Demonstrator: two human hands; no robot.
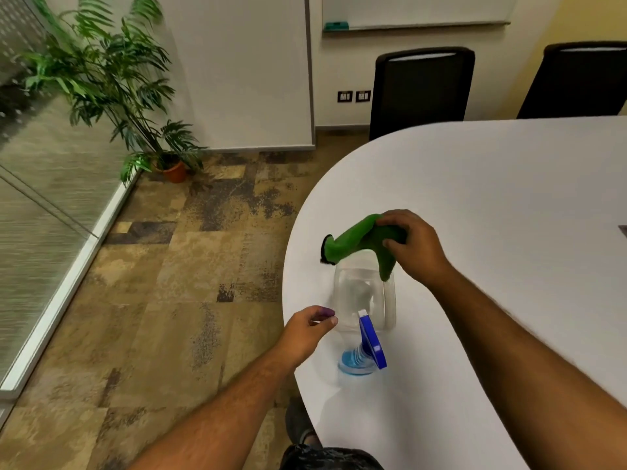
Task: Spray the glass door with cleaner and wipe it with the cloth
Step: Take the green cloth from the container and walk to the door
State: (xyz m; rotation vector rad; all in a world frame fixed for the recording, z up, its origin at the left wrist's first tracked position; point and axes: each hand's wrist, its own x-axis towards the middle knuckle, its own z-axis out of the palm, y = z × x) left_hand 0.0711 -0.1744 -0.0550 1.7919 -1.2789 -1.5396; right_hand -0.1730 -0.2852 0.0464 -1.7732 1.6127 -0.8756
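A clear spray bottle point(364, 300) with a blue trigger head point(371, 340) lies on its side near the rounded end of the white table point(492, 184). Just above the bottle my right hand point(412, 245) grips a bunched green cloth point(356, 240), lifted off the tabletop. My left hand point(307, 329) hovers just left of the bottle with its fingers loosely curled and nothing in it. The glass door point(44, 184) runs along the left side of the view.
A potted palm point(112, 86) stands in the corner by the glass. Two black chairs point(420, 89) sit behind the table against the wall. Patterned carpet point(176, 266) lies between the table and the glass.
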